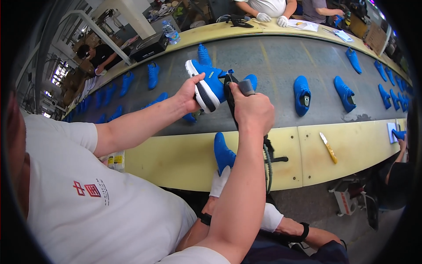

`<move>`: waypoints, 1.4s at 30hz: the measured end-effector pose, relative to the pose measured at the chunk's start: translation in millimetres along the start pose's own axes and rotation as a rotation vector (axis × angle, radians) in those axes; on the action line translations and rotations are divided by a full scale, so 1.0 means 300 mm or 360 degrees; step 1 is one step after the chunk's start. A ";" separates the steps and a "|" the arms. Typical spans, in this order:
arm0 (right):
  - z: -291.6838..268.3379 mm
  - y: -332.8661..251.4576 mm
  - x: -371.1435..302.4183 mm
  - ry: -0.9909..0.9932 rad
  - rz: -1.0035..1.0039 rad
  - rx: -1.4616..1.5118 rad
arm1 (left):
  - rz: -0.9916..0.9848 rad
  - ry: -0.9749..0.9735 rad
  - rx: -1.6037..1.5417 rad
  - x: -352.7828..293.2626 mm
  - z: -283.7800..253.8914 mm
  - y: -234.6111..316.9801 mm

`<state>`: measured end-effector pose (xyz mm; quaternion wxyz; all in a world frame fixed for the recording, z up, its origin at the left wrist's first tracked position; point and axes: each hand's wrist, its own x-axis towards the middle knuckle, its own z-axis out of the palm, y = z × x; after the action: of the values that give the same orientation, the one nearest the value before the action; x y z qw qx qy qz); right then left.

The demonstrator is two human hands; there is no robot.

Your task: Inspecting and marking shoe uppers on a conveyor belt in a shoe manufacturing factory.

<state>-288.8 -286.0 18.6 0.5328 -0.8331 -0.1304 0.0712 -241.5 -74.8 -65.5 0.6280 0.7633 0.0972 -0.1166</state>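
Note:
My left hand [220, 181], in a white glove, grips the lower end of a blue shoe [223, 152] tilted on the pale yellow tabletop's near edge. My right hand [271, 218], also gloved, is low and right of it; its fingers are hidden behind a co-worker's forearm. Black bands circle both my wrists. The co-worker in a white T-shirt leans in from the left. Their bare left hand [191, 93] holds a white-soled blue shoe [212, 83] above the belt. Their other hand [255, 108] grips a black and grey hand tool [247, 88] against it.
A grey conveyor belt [272, 66] carries several blue shoes. Right of my hands, a yellow-handled knife [328, 148] lies on the tabletop [307, 132]. Cords [268, 165] hang over its edge. Across the belt are a water bottle [170, 32], a black box [148, 46] and other workers.

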 end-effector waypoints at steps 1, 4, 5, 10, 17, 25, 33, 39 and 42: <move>0.001 -0.003 -0.002 -0.0012 -0.0003 0.0006 | 0.0020 -0.0012 0.0030 0.003 0.004 0.014; 0.020 -0.020 -0.054 -0.0109 0.0029 -0.0012 | 0.0210 -0.0062 0.0470 0.023 0.022 0.090; 0.024 -0.019 -0.069 -0.0133 0.0039 -0.0019 | 0.0333 -0.0081 0.0712 0.032 0.034 0.129; 0.053 -0.019 -0.161 -0.0253 0.0110 -0.0032 | 0.1068 -0.0257 0.2175 0.137 0.160 0.419; 0.061 -0.022 -0.200 -0.0325 0.0158 -0.0041 | 0.1646 -0.0072 0.3568 0.275 0.337 0.822; 0.079 -0.008 -0.220 -0.0370 0.0137 -0.0069 | 0.1525 -0.0019 0.3452 0.281 0.252 0.847; 0.087 -0.028 -0.212 -0.0369 -0.0013 -0.0041 | 0.1721 0.0195 0.3761 0.242 0.344 0.850; 0.043 -0.057 -0.194 -0.0387 0.0116 -0.0091 | 0.1630 0.0479 0.4138 0.248 0.293 0.793; 0.021 -0.071 -0.190 -0.0315 0.0100 -0.0040 | 0.1724 0.1432 0.4216 0.248 0.267 0.783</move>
<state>-348.1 -288.7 34.0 0.5044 -0.8322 -0.1571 0.1682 -105.8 -198.4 117.1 -0.6149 0.6770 -0.1830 0.3607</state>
